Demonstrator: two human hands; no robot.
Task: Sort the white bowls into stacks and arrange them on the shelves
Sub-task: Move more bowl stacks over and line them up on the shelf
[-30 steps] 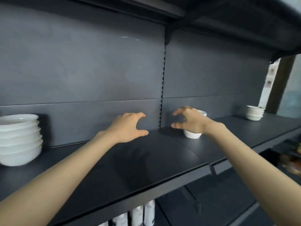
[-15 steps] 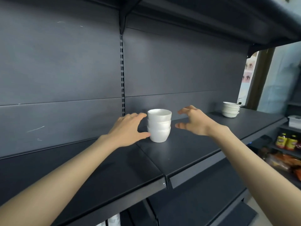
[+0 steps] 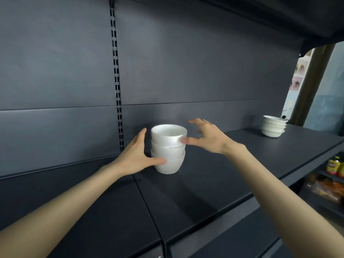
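Stack of three small, deep white ceramic bowls (image 3: 168, 148) stands on the dark grey metal shelf (image 3: 232, 164), toward its back edge, just right of the seam between panels. Your left hand (image 3: 136, 158) is spread, thumb against the bottom bowl; your right hand (image 3: 206, 137) is spread, thumb tip touching the top bowl's side, nothing clamped yet. Expect glazed, stiff, slippery, chippable ware of moderate weight; the nested stack may wobble. Grip the lowest bowl's wall from both sides, steadying the top. A second stack of wide shallow white bowls (image 3: 273, 126) sits well apart, near the shelf's far right end.
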